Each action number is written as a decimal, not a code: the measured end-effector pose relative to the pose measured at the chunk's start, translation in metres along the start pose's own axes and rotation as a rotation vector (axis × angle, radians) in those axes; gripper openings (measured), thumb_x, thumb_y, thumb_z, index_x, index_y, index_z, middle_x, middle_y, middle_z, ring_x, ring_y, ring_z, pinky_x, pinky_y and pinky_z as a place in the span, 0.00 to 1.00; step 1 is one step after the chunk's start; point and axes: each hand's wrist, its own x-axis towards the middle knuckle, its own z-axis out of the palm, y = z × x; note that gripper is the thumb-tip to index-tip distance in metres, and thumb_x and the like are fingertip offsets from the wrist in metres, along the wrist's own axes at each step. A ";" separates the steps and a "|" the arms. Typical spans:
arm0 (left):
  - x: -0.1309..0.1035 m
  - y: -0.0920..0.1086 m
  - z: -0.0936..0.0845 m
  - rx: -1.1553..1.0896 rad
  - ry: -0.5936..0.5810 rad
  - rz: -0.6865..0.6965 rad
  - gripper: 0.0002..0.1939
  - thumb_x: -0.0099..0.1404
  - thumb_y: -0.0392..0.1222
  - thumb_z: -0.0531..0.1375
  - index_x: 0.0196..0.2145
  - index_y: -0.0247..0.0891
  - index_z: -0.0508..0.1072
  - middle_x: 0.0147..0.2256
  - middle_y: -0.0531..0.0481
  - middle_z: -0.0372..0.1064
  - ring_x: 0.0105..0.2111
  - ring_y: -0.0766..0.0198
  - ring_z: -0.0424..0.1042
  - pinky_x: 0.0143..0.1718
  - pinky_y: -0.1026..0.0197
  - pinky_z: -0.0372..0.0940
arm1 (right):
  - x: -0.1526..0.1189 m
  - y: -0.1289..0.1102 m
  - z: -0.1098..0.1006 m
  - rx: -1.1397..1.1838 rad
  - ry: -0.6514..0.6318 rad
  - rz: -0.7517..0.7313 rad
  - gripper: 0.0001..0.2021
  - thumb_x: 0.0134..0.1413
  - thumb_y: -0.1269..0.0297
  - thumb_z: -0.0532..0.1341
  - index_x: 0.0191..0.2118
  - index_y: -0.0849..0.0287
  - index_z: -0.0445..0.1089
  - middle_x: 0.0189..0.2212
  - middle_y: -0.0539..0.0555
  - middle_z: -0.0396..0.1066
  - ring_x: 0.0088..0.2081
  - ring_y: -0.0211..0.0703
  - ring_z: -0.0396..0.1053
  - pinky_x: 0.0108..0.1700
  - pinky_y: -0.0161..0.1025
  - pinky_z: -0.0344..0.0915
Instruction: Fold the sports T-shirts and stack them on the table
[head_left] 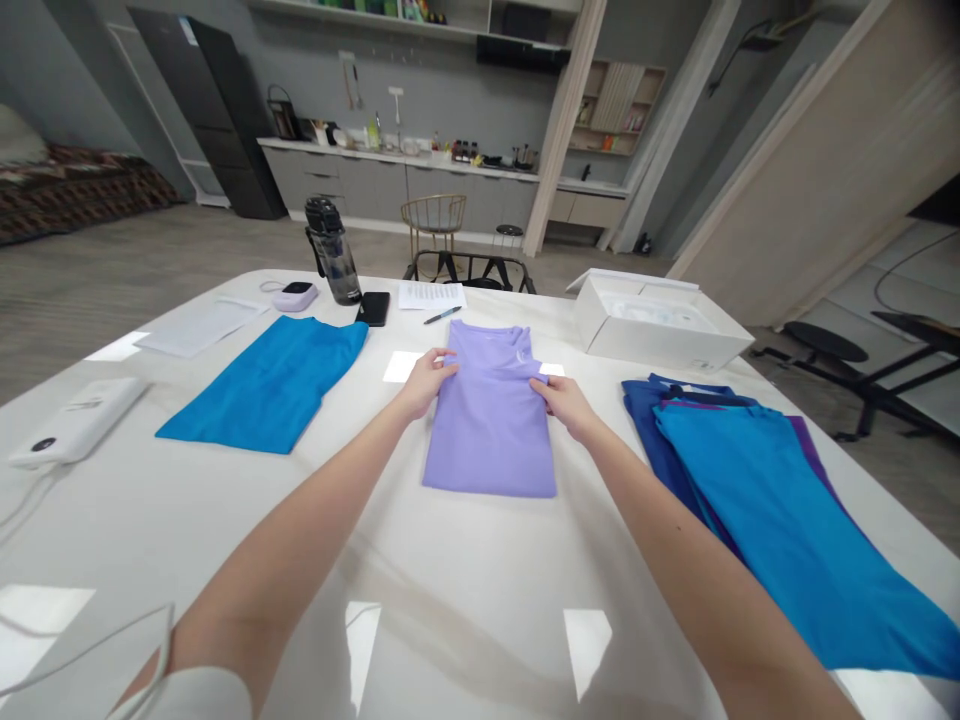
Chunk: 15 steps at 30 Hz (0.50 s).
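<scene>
A lavender T-shirt (pixel 491 430), folded into a narrow rectangle, lies at the middle of the white table with its collar facing away from me. My left hand (pixel 429 382) pinches its left edge just below the shoulder. On the opposite edge, my right hand (pixel 564 402) grips the fabric between thumb and fingers. A small pale logo shows near the shirt's upper right. To the left rests a folded blue T-shirt (pixel 274 385), apart from both hands. A pile of blue, navy and purple clothes (pixel 787 510) lies to the right of my right arm.
A white open box (pixel 660 335) stands at the back right. Toward the back left are a water bottle (pixel 334 255), a black phone (pixel 373 309), a pen (pixel 442 315) and papers (pixel 431 295). A white power bank (pixel 79 420) with a cable lies at far left.
</scene>
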 end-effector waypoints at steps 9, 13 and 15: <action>0.116 0.067 0.024 -0.017 0.007 0.308 0.19 0.61 0.42 0.66 0.49 0.40 0.70 0.36 0.50 0.73 0.31 0.65 0.72 0.35 0.63 0.66 | 0.112 -0.060 -0.027 0.180 0.068 -0.124 0.19 0.49 0.47 0.71 0.32 0.59 0.70 0.19 0.44 0.60 0.22 0.32 0.55 0.26 0.33 0.57; 0.177 0.018 0.021 0.146 0.205 0.152 0.17 0.57 0.35 0.66 0.45 0.37 0.71 0.30 0.52 0.70 0.28 0.66 0.69 0.32 0.65 0.64 | 0.173 -0.031 -0.008 0.056 0.176 -0.010 0.16 0.52 0.53 0.69 0.28 0.60 0.69 0.20 0.46 0.63 0.24 0.34 0.59 0.29 0.34 0.60; 0.194 -0.008 0.014 0.175 0.269 0.069 0.15 0.55 0.33 0.66 0.41 0.36 0.71 0.28 0.53 0.69 0.28 0.65 0.68 0.32 0.65 0.63 | 0.192 -0.013 -0.001 -0.035 0.200 0.044 0.15 0.51 0.54 0.69 0.26 0.61 0.69 0.20 0.47 0.64 0.25 0.36 0.60 0.29 0.34 0.59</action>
